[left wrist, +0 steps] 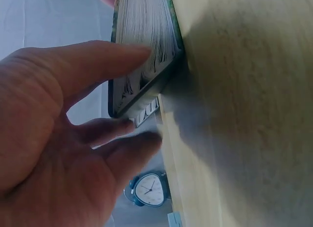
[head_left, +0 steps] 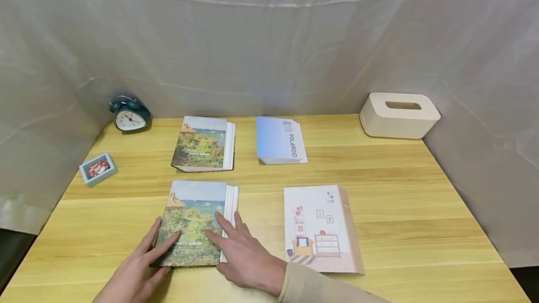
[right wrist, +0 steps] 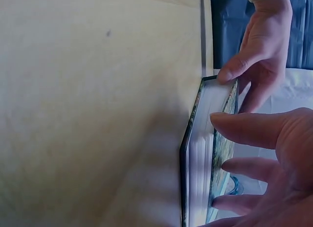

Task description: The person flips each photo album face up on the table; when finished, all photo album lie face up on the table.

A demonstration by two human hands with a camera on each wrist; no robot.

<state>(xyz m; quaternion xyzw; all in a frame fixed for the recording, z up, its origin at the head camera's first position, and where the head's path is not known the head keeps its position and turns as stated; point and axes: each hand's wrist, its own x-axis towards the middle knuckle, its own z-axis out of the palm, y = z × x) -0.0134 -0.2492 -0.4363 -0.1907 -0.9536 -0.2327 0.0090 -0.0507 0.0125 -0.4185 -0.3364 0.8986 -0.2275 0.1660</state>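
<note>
A photo album with a painted seaside garden cover lies flat at the near left of the table. My left hand is at its near left corner, index finger on the cover and thumb along the near edge. In the left wrist view, the thumb lies across the page edges and other fingers extend past the spine. My right hand rests spread fingers on the cover's right part. Its thumb is by the near page edge in the right wrist view. Neither hand's fingers look curled tightly.
Behind it lie a matching photo album and a blue-white POLAROID album. To the right is a white album with a furniture drawing. An alarm clock, a small blue frame and a white tissue box stand farther out.
</note>
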